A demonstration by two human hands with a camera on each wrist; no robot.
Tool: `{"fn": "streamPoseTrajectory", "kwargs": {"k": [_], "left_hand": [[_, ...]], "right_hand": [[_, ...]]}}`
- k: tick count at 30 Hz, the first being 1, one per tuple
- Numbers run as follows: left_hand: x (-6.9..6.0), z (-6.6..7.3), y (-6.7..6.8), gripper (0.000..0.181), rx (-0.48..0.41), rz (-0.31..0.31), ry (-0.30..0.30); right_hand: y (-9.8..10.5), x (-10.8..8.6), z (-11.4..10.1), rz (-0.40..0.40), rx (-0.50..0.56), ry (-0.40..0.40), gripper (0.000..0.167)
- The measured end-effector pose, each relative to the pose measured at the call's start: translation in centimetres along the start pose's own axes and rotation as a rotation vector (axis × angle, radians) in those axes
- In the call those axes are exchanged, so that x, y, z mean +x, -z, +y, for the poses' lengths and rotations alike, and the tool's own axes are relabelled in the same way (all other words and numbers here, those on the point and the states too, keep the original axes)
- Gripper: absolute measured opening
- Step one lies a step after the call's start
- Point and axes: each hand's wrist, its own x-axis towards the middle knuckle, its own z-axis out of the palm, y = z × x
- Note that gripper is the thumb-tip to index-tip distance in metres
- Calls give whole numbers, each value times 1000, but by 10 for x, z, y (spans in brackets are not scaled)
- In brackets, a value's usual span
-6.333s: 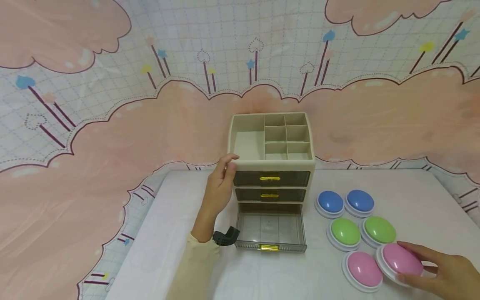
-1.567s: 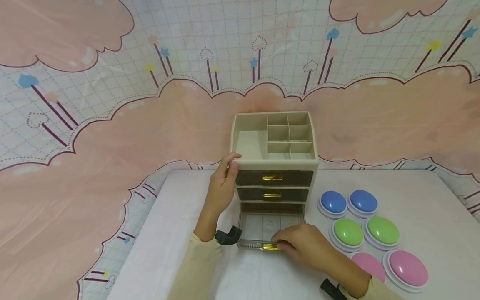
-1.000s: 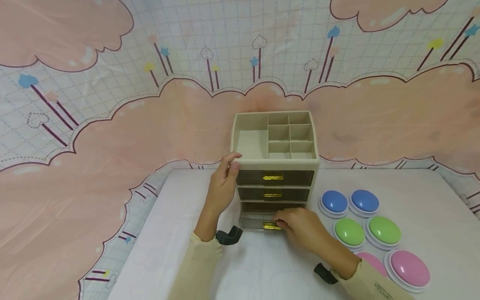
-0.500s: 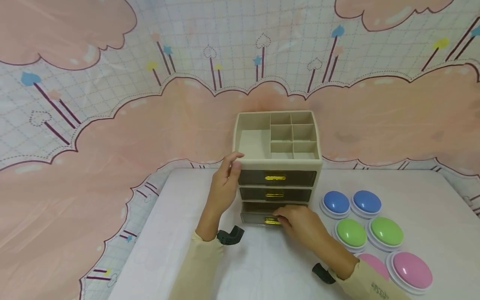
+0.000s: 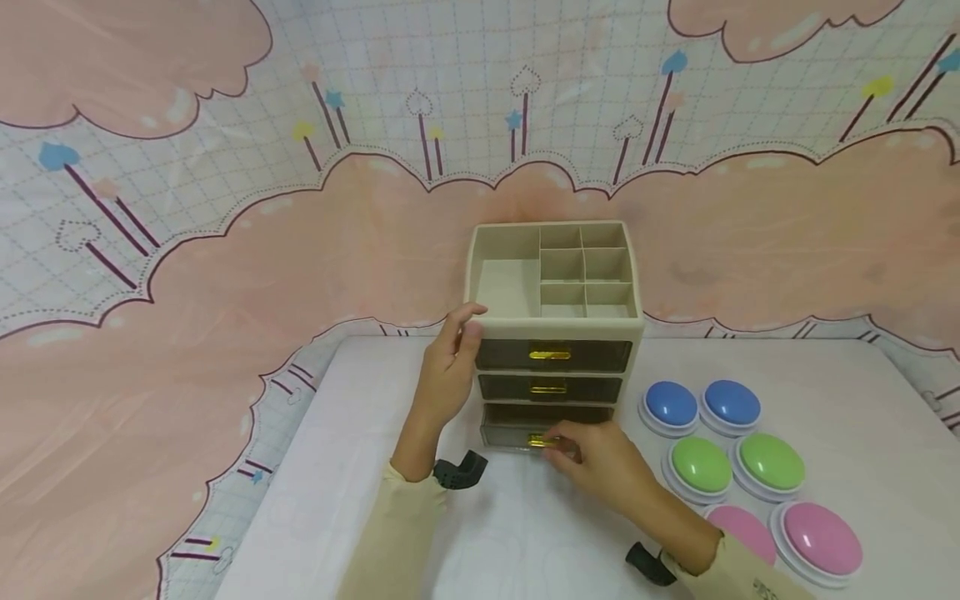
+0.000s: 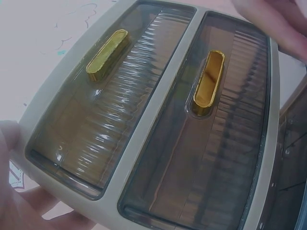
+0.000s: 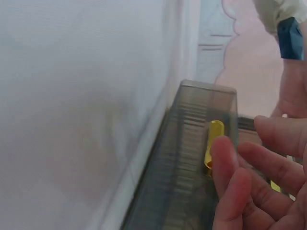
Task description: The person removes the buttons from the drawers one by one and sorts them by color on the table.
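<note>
A cream drawer organizer (image 5: pixel 560 329) stands at the back of the table, with two closed dark drawers above a lowest drawer (image 5: pixel 506 437) that is partly pulled out. My left hand (image 5: pixel 446 379) grips the organizer's upper left corner; in the left wrist view its fingers lie along the case's side. At the lowest drawer's gold handle (image 5: pixel 536 440) is my right hand (image 5: pixel 600 458), its thumb and finger pinching the handle's right end. In the right wrist view those fingers are curled and partly cover the handle. The drawer's inside is mostly hidden.
Several dome-topped push lights stand right of the organizer in pairs: blue (image 5: pixel 671 403), green (image 5: pixel 701 464) and pink (image 5: pixel 822 537). My right forearm partly covers one pink light. A patterned cloth (image 5: pixel 375 250) hangs behind the white table (image 5: pixel 360 400).
My right hand let go of a pink push light, went to the lowest drawer and pushed it most of the way in. Lately its fingers shifted slightly lower. My left hand stayed at the corner.
</note>
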Motion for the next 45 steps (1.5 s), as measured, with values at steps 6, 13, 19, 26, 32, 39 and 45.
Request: {"fn": "streamPoseTrajectory", "kwargs": {"k": [6,13,19,26,32,39,45], "left_hand": [[0,-1,0,28,-3,3,1],[-1,-2,-1,28,-16,1,-4],[0,-2,-1,29,3,-3,-6],[0,-1,-2,28,7,-9,-4],[0,0,-2,28,9,-2,3],[0,-1,-1,28,14,2,3],[0,0,0,29,12,7,-3]], "right_hand": [[-7,-2,4,17,44,7,12],[-8,-3,4,27,73,-3,12],[-8,-3,5,33,68,-60,11],[-8,-2,7,36,56,-116,14],[-7,2,8,46,33,-181,17],[-5,7,10,49,40,-214,17],[-9,13,15,47,10,-221,21]]}}
